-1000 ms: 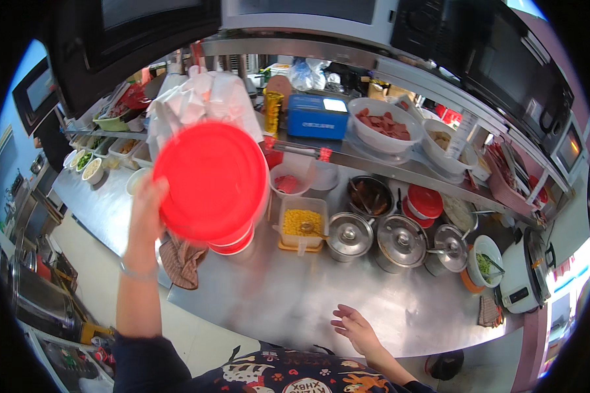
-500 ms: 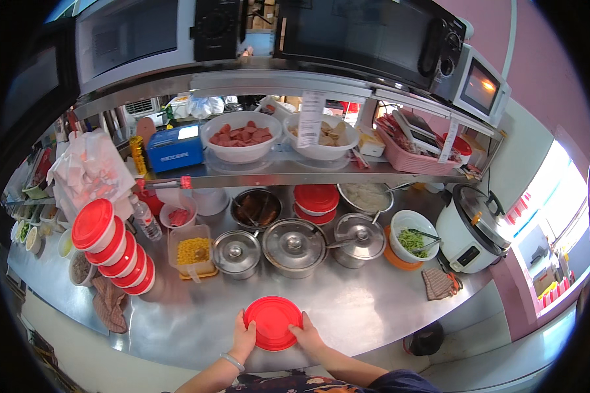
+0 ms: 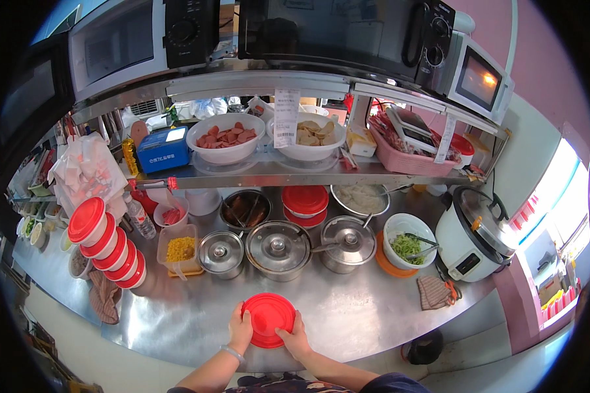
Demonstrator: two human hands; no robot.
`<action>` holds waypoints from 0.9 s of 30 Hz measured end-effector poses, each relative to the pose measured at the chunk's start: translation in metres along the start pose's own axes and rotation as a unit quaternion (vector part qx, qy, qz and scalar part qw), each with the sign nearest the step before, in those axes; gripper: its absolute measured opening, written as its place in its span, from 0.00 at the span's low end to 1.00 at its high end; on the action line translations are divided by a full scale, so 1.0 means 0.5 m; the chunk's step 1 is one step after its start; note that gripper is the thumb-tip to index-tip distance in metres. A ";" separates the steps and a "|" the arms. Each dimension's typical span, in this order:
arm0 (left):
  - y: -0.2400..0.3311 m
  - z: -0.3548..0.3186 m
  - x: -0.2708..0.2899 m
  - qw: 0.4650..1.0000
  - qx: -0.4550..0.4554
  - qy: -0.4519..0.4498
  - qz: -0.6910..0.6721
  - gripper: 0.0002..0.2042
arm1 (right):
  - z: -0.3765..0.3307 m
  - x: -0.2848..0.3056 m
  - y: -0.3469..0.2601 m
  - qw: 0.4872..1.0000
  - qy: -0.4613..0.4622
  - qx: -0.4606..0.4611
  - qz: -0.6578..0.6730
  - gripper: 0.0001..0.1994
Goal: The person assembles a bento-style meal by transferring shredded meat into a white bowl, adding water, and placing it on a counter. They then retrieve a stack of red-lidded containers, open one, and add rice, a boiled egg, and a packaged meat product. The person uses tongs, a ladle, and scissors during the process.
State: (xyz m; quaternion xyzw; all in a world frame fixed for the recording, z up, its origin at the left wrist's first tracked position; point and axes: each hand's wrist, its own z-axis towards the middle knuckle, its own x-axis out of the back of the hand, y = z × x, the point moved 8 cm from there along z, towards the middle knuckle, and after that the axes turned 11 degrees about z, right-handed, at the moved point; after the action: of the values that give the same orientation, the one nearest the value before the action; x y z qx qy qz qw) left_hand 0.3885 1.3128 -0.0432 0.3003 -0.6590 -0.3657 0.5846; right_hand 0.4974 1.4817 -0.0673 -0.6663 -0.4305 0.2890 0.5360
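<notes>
A red round plastic lid (image 3: 269,316) is between my two hands, low over the front of the steel counter. My left hand (image 3: 240,329) grips its left rim, thumb along the edge and a pale bangle on the wrist. From the right, my right hand (image 3: 295,336) clasps the rim, its thumb lying on the lid's top. Whether a bowl sits under the lid is hidden. To the left leans a stack of white bowls with red lids (image 3: 109,243). Behind the hands stand several steel pots with lids (image 3: 278,247).
Along the counter (image 3: 196,321) are a tub of corn (image 3: 180,251), a bowl of chopped greens (image 3: 408,243), a folded cloth (image 3: 432,293) and a rice cooker (image 3: 473,236). Above, a shelf (image 3: 288,178) carries bowls of sliced food; microwaves (image 3: 347,39) stand higher up.
My right thumb has slid inward from the lid's edge onto its top. Both hands still hold the lid. The whole view has shifted slightly.
</notes>
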 end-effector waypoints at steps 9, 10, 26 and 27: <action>0.028 -0.015 0.027 0.992 -0.040 0.028 -0.118 0.15 | 0.005 0.020 0.040 0.912 0.012 -0.139 0.385 0.33; 0.051 -0.025 0.047 0.983 -0.066 0.021 -0.172 0.15 | 0.005 0.033 0.042 0.926 0.011 -0.167 0.339 0.30; -0.022 -0.089 0.236 0.797 -0.440 -0.142 0.388 0.15 | -0.045 0.116 -0.010 0.968 0.059 -0.159 0.185 0.18; -0.008 -0.093 0.215 0.816 -0.429 -0.140 0.361 0.17 | -0.055 0.133 -0.026 0.967 0.057 -0.150 0.195 0.18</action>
State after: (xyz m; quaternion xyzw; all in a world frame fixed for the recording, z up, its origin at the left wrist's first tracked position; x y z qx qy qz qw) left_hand 0.4196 1.2158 0.0149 -0.2950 -0.5711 -0.4122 0.6456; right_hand 0.5479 1.5282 -0.0427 -0.8257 -0.2992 0.2814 0.3866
